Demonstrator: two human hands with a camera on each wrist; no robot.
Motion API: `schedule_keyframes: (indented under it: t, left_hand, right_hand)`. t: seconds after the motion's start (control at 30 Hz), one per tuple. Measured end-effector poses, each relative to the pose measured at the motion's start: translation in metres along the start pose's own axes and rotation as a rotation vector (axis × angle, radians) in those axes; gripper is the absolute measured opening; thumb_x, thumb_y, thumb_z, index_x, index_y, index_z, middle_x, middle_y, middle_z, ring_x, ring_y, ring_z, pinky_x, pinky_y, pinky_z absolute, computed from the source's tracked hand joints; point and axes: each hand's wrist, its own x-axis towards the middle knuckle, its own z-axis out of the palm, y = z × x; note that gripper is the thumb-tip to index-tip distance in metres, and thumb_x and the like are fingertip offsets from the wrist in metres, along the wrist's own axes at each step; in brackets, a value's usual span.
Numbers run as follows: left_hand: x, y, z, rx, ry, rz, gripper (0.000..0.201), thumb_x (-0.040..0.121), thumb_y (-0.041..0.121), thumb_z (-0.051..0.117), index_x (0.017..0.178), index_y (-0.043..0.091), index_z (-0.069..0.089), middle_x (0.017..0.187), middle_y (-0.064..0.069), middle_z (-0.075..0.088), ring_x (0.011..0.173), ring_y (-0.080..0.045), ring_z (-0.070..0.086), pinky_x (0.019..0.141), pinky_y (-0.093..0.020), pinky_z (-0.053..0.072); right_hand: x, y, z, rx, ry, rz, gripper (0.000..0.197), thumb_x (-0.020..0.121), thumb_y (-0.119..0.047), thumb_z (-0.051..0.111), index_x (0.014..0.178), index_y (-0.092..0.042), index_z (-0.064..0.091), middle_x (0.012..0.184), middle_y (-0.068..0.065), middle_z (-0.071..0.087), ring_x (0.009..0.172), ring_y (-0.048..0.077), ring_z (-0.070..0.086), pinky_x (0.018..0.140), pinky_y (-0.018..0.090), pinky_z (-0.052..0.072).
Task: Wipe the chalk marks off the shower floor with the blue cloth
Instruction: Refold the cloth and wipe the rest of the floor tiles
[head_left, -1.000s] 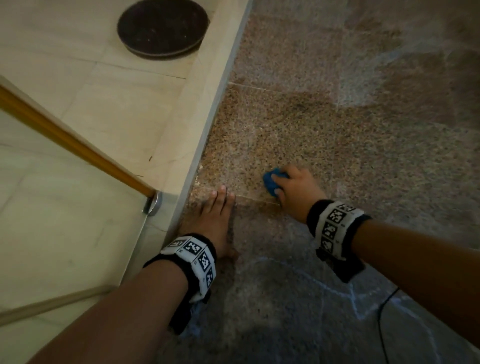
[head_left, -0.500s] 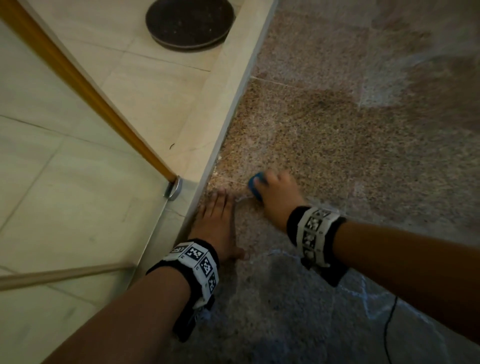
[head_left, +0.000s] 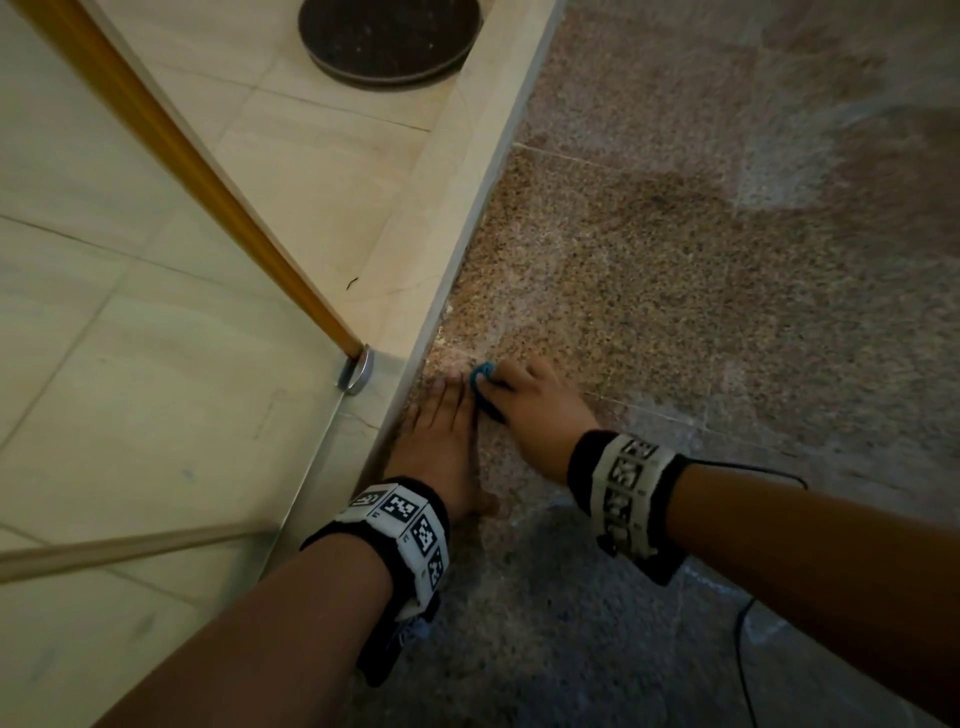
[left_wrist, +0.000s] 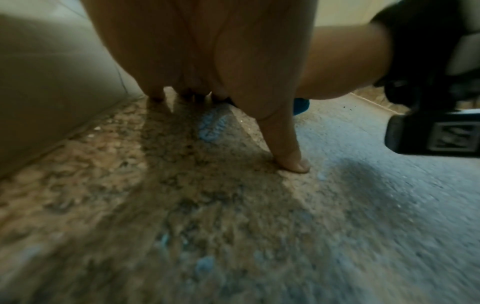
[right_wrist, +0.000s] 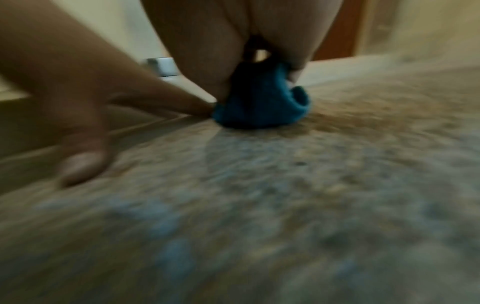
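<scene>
Head view: blue cloth bunched at the shower's edge

Head view looks down on a speckled reddish-brown granite shower floor (head_left: 675, 312), its tiles cut by thin grout lines and darker nearer the camera. A raised cream stone curb (head_left: 467, 218) borders it on the left; beyond lie pale beige floor tiles (head_left: 156, 364), a round dark brown disc (head_left: 387, 39), and a glass panel with an orange-brown edge strip (head_left: 208, 171) ending in a small metal bracket (head_left: 358, 370).

The left hand (head_left: 441, 441) lies flat on the granite against the curb — fingers straight and together, thumb set out to the side. The right hand (head_left: 535, 410) sits just beside it, fingers curled over a small blue knitted cloth (head_left: 480, 376) pressed to the floor near the curb, touching the left fingertips.

In the right wrist view the cloth (right_wrist: 262, 102) is a crumpled, deep-blue wad — fuzzy, with one fold open like a pocket. Pale bluish chalk marks (left_wrist: 213, 128) smear the granite under the left palm; fainter lines show in the head view near the right forearm (head_left: 753, 629). Both wrists wear black bands with white coded tags (head_left: 410, 530).
</scene>
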Motion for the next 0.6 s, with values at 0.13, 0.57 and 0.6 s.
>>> schedule_keyframes:
  t: [0.13,0.57,0.6]
  left_hand:
    - [-0.002,0.0,-0.003,0.002,0.0,0.006,0.135,0.067,0.063,0.075,0.151,0.013,-0.018,0.159,-0.005,-0.023,0.147,-0.022,-0.019,0.121,-0.041,-0.004]
    - [-0.004,-0.003,-0.01,0.02,-0.009,0.036,0.137,0.066,0.062,0.077,0.151,0.013,-0.018,0.16,-0.004,-0.021,0.148,-0.023,-0.014,0.121,-0.037,-0.002]
    - [-0.006,-0.005,-0.013,0.012,-0.016,0.038,0.137,0.066,0.06,0.078,0.151,0.013,-0.019,0.159,-0.004,-0.022,0.148,-0.022,-0.015,0.12,-0.035,-0.003]
  right_hand:
    - [0.011,0.04,-0.011,0.002,0.023,0.118,0.049,0.094,-0.013,0.047,0.141,-0.026,0.039,0.13,0.007,0.04,0.114,0.033,0.039,0.093,0.04,0.042]
    - [-0.012,0.042,-0.008,0.039,-0.046,0.217,0.049,0.096,-0.015,0.044,0.142,-0.028,0.033,0.134,0.002,0.04,0.117,0.03,0.039,0.097,0.039,0.042]
    - [-0.01,0.045,-0.012,0.077,-0.026,0.272,0.046,0.096,-0.015,0.045,0.14,-0.024,0.035,0.135,0.004,0.041,0.12,0.03,0.04,0.098,0.039,0.041]
